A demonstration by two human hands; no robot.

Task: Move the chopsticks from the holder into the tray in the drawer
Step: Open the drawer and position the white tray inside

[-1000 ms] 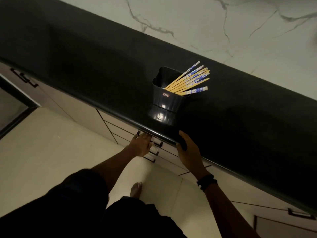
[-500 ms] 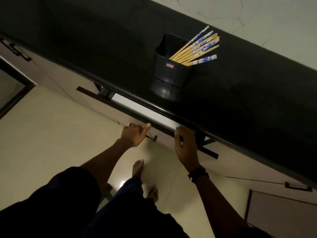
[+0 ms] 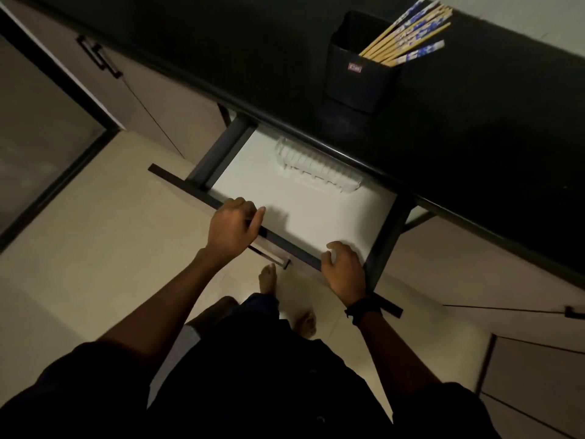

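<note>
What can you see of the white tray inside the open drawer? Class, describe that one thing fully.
The white tray looks like moulded plastic, long and narrow, with a row of upright ribs or slots along it. It lies flat on the drawer floor at the far end, partly tucked under the black countertop edge, so its back is hidden. It appears empty; no hand touches it. Finer detail is too washed out to tell.

dark short sleeves (image 3: 79,372), black wristband (image 3: 362,307) on right wrist, bare feet (image 3: 267,277).
</note>
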